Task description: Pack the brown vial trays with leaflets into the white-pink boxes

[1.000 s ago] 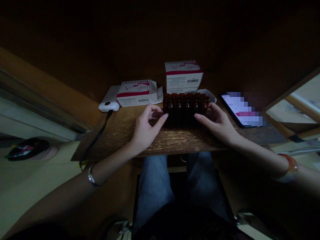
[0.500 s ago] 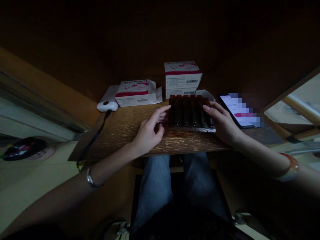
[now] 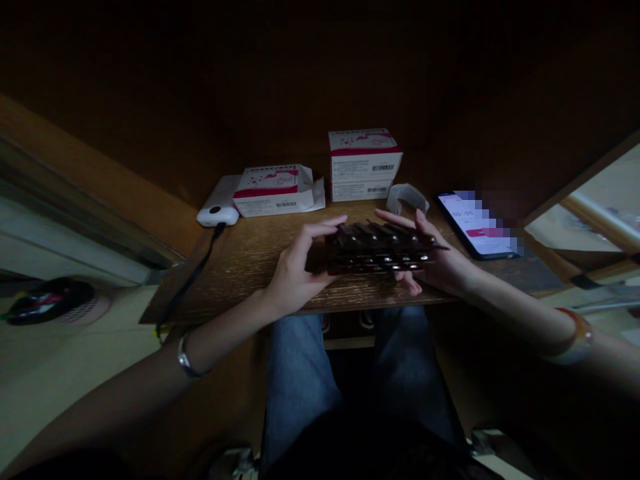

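A stack of dark brown plastic ampoule strips (image 3: pixel 383 248) is held above the front of the wooden desk, its rounded ends facing me. My left hand (image 3: pixel 303 267) grips its left end, thumb low and fingers over the top. At the right end my right hand (image 3: pixel 443 263) holds the stack, with some fingers underneath and others along the far side. Behind the strips stand two stacked white-and-pink boxes (image 3: pixel 365 163). Another such box (image 3: pixel 273 192) lies to their left with its end flap open.
A white device (image 3: pixel 219 207) with a black cable (image 3: pixel 197 263) sits at the desk's left. A grey curled band (image 3: pixel 407 198) lies beside the stacked boxes. On the right rests a lit phone (image 3: pixel 475 223). Dark cabinet walls enclose the desk (image 3: pixel 240 267).
The strips have tipped from standing broadside to nearly flat, ends toward me. My left hand has closed on their left end, and my right fingers have shifted around and under them.
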Demonstrator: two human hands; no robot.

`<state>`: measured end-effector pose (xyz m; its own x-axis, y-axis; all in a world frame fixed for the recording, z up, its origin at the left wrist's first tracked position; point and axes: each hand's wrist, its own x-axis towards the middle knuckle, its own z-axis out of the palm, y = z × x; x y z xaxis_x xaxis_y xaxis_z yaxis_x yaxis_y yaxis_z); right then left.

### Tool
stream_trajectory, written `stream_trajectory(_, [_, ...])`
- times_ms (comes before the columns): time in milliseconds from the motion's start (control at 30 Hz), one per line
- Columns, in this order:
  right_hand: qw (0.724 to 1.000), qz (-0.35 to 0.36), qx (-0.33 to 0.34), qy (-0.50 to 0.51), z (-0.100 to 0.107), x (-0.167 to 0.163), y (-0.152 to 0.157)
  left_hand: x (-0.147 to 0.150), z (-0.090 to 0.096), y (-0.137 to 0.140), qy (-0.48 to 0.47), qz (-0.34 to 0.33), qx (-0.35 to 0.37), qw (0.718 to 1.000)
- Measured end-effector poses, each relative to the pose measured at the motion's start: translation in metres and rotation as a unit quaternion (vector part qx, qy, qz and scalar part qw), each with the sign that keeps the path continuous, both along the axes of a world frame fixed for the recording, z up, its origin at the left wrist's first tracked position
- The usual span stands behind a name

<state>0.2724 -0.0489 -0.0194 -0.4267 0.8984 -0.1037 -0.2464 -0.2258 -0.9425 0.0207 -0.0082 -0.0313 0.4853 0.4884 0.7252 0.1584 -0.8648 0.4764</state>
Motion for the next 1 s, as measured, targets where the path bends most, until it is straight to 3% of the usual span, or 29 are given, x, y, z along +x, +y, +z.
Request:
stream_trajectory(167, [0.997, 0.054, 0.033, 0.042, -0.001, 0.003, -0.002, 0.006, -0.002, 0.000, -0.090, 0.082, -0.025, 0.992])
stream_trajectory(333, [0.991, 0.132, 0.012, -0.016, -0.002, 0.006, 0.000, 0.011, 0.008, -0.005, -0.130, 0.048, -0.070, 0.988])
stream_trajectory(433, [0.991, 0.119, 0.006, -0.061, -0.005, 0.008, 0.002, 0.012, 0.013, -0.009, -0.143, 0.040, -0.165, 0.975])
stream_trajectory(567, [0.992, 0.083, 0.034, -0.084, -0.007, 0.008, 0.003, 0.014, 0.018, -0.010, -0.159, 0.035, -0.335, 0.928])
stream_trajectory(700, [0.994, 0.083, 0.040, -0.066, -0.006, 0.007, 0.002, 0.013, 0.021, -0.005, -0.138, -0.007, -0.507, 0.851])
stream_trajectory(800, [0.992, 0.100, 0.068, -0.023, -0.005, 0.007, 0.001, 0.009, 0.022, 0.000, -0.109, -0.037, -0.578, 0.808])
stream_trajectory(867, [0.990, 0.065, 0.115, -0.056, -0.007, 0.005, -0.001, 0.006, 0.021, 0.002, -0.102, -0.059, -0.572, 0.812])
stream_trajectory(933, [0.978, -0.016, 0.169, -0.117, -0.010, 0.002, -0.004, 0.004, 0.021, 0.003, -0.078, -0.077, -0.547, 0.830])
stream_trajectory(1000, [0.954, -0.125, 0.228, -0.152, -0.014, -0.001, -0.005, 0.003, 0.021, 0.003, -0.037, -0.060, -0.476, 0.876])
